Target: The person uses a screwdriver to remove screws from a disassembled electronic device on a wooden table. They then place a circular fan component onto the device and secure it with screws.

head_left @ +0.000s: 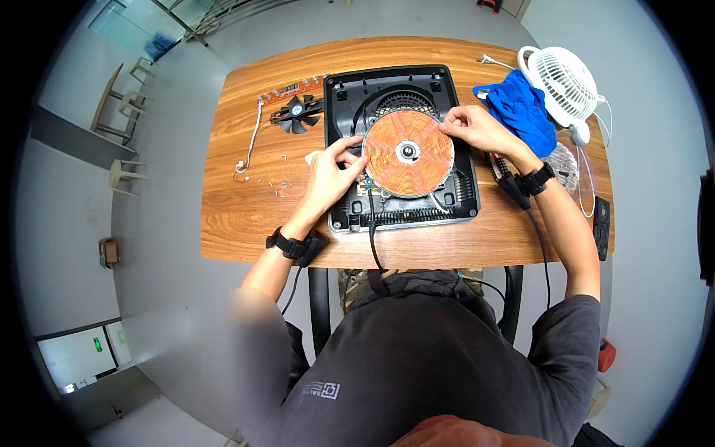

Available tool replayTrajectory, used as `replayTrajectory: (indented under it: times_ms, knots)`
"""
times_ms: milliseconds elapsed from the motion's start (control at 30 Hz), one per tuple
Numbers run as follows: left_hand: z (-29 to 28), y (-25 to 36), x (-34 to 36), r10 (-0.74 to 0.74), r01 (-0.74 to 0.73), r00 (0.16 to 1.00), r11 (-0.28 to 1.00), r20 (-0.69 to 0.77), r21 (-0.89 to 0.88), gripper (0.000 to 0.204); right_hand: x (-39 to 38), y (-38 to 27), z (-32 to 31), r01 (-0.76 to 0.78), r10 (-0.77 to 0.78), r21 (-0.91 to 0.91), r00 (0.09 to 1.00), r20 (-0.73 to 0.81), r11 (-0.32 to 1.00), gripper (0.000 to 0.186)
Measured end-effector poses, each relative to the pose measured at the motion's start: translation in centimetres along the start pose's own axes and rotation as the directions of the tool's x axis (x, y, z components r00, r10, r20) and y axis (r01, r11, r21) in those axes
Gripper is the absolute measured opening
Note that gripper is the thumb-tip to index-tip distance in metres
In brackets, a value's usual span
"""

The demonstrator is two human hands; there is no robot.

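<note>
A round copper induction coil with a dark hub lies over the open black housing of an induction cooker. My left hand grips the coil's left edge, thumb and fingertips at the rim. At the upper right edge, my right hand pinches the rim between thumb and fingers. A white lead shows below the coil, and a black cable runs from the housing toward my lap. Much of the circuit board is hidden under the coil.
Left of the housing lie a black fan, a narrow control board with a white cable, and several small screws. To the right are a blue cloth, a white desk fan and a black handheld object.
</note>
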State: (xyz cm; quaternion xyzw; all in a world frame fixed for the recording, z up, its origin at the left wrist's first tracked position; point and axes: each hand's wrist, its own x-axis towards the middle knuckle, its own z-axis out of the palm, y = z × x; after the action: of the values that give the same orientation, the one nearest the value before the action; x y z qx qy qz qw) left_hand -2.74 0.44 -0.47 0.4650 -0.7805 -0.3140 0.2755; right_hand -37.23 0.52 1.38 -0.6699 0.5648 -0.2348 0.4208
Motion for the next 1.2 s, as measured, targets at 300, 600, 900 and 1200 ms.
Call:
replayTrajectory:
  times_ms: [300,600,900,1200]
  knots:
    - [0.7,-1.0,0.0,-0.06,0.057,0.998,0.989,-0.017,-0.137,0.037,-0.6,-0.5,-0.2,0.002,-0.001,-0.031,0.999,0.036,1.0,0.03]
    - [0.5,-1.2,-0.5,-0.039,0.043,0.997,0.998,0.072,-0.051,0.033,-1.1,-1.9,0.2,0.008,0.004,-0.216,0.999,0.054,0.976,0.029]
    - [0.6,-0.3,-0.7,0.057,-0.057,0.998,0.995,0.003,0.082,0.042,-0.6,-0.5,0.4,0.03,-0.031,-0.175,1.0,-0.001,0.984,0.029]
    - [0.6,-1.5,-0.6,-0.026,0.031,0.994,0.999,0.105,-0.037,0.057,-0.6,-0.3,-0.3,0.062,-0.05,-0.106,0.992,0.117,0.992,0.015]
